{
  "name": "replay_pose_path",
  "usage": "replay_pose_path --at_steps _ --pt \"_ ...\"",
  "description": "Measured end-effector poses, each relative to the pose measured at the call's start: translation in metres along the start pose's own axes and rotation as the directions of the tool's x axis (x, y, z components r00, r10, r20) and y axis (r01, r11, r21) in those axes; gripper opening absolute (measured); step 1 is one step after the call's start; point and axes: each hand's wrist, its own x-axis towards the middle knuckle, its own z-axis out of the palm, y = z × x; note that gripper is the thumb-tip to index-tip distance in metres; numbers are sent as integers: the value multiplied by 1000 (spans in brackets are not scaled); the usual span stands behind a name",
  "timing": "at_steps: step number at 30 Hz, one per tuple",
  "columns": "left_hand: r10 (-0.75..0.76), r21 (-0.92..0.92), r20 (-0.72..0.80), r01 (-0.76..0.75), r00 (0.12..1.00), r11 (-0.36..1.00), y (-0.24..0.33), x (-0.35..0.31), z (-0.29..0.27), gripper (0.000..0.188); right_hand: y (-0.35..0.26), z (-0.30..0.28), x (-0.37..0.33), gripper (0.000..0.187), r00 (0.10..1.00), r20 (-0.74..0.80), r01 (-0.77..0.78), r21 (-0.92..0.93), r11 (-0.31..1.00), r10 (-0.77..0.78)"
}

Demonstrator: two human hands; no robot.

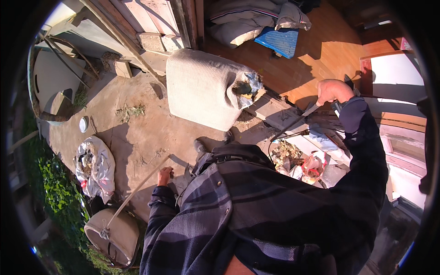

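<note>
Low on the left, my left hand [164, 176] hangs beside my body with loosely bent fingers and nothing visible in it. Just to its left slants the long pale wooden handle [139, 189] of a scoop-like beige pail [112, 236]; hand and handle look apart. My right hand [336, 91] is raised at the right near the doorway, its fingers closed. Below its fingers a narrow greyish piece [310, 110] sticks out, in line with a thin dark rod [288, 127]; I cannot tell whether they are one thing. In front of me stands a full whitish woven sack [206, 87], stuffing showing at its torn mouth.
A doorsill [275, 109] separates the concrete ground from a wooden floor [337, 39] with a blue board [278, 40] and padded cloth. Dry scraps and a red-and-white bag [314, 167] lie by my right side. Another white sack [95, 165] and green plants [57, 183] are at left.
</note>
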Motion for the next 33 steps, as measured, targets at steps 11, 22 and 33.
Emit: replay_pose_path --at_steps 11,22,33 --pt "126 70 52 -130 991 989 68 29 -25 26 -27 28 4 31 844 -513 -71 181 981 156" --pt "-51 -89 -10 49 999 995 2 -6 -39 27 -57 31 85 34 915 -377 -77 181 980 142" --pt "-76 -39 -79 73 994 997 -9 -50 12 26 -14 21 99 40 983 -131 182 702 689 -127"
